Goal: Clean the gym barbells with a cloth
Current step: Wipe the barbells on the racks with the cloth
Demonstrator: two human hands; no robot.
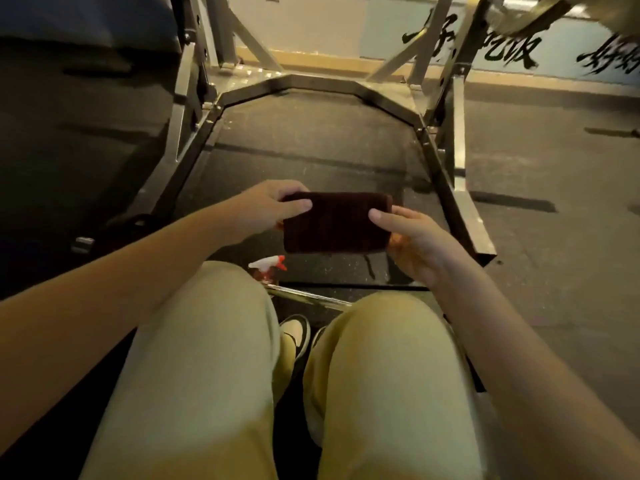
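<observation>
Left hand (273, 206): grasping. The thumb lies flat across the near face of the cloth (336, 223) at its left edge; the fingers curl round the far side. The grip is a pinch, not a full fist.

Right hand (412, 237): grasping. The thumb presses the cloth's right edge and the palm cups the lower right corner from beneath. The fingers are hidden behind the fabric.

The cloth is dark maroon and ribbed, folded to a flat rectangle. It is stretched level between the two hands, clear of the floor and above the knees.

Below the left hand, just beyond the left knee, a spray bottle (268, 266) with a white head and red trigger stands on the floor. A chrome bar (308, 296) lies across the floor beneath both hands, partly covered by the knees. Neither hand touches either one.

Beyond the hands, a grey steel rack frame (214, 109) rests on dark rubber flooring (311, 140).
</observation>
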